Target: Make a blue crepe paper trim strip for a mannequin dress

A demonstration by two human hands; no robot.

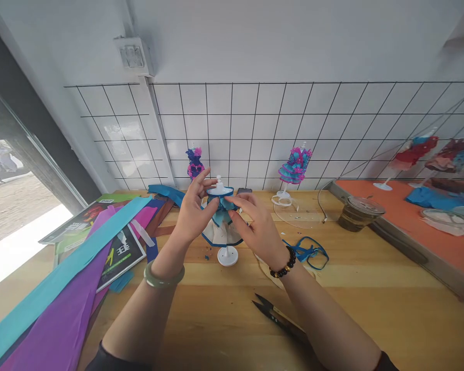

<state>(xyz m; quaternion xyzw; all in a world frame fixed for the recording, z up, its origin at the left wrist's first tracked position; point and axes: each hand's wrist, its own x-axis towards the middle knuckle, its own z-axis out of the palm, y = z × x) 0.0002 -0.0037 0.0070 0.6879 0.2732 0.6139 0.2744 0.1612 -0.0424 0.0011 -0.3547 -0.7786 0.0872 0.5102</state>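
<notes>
A small white mannequin stand stands upright in front of me, wearing a doll dress with a cream skirt edged in dark blue. At the front of its bodice is a blue bow. My left hand presses its thumb on the bow's left side; its fingers reach up beside the mannequin's shoulder, some partly hidden. From the other side, my right hand pinches the right part of the bow between thumb and index finger. Black thread snips lie below my right forearm.
Fabric strips and magazines cover the left side. Blue ribbon scraps lie to the right, before a lidded cup. Two dressed mannequins, one purple and one pink-and-blue, stand by the wall. An orange surface borders the right.
</notes>
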